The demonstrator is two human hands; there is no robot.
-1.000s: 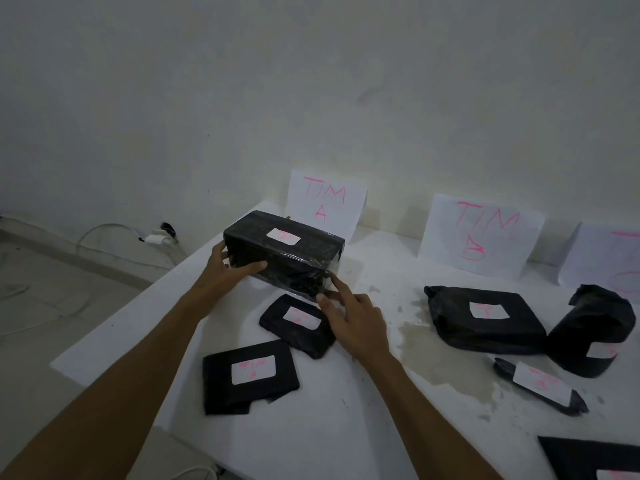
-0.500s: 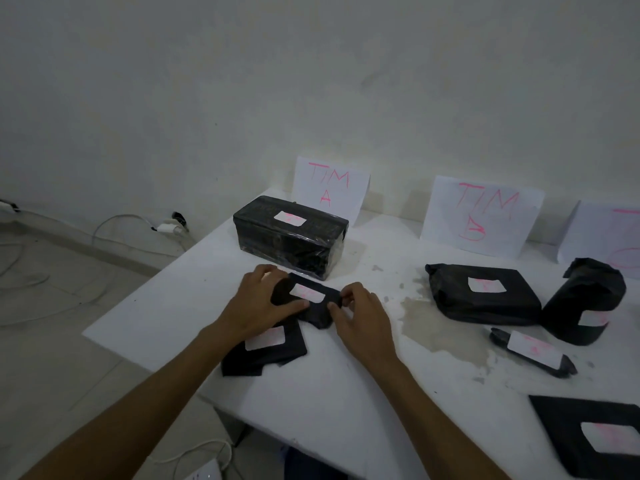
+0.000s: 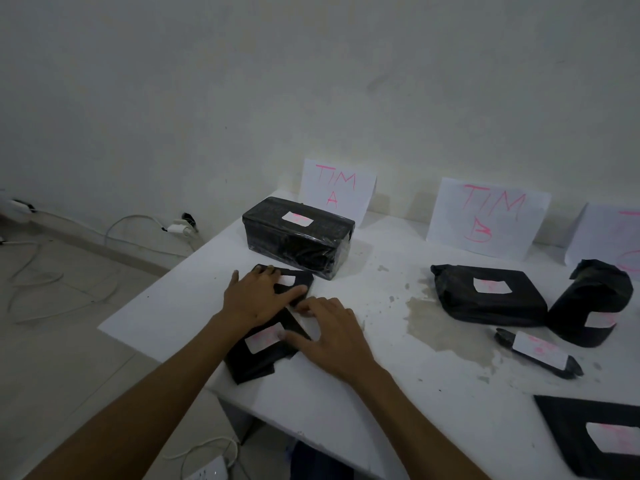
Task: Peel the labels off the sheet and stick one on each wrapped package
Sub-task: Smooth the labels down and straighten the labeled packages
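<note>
Three black wrapped packages with white labels lie near the left corner of the white table (image 3: 381, 393). The large black box (image 3: 277, 240) stands at the back, untouched. In front of it is a small black package (image 3: 301, 280); my left hand (image 3: 258, 296) rests flat on it with fingers spread and covers most of it. Nearer me lies a flat black package (image 3: 252, 362) with a pink-marked label. My right hand (image 3: 332, 337) presses down beside and on its right edge, fingers straight, thumb by the label. No label sheet is in view.
Paper signs TIM A (image 3: 337, 192), TIM B (image 3: 488, 216) and a third sign (image 3: 609, 237) lean on the wall. Several more labelled black packages (image 3: 460, 306) lie on the right. Cables (image 3: 138, 223) trail on the floor left of the table edge.
My hands left the large box and came down to the two smaller packages. The left hand now lies over the small package, and the right has dropped to the flat one.
</note>
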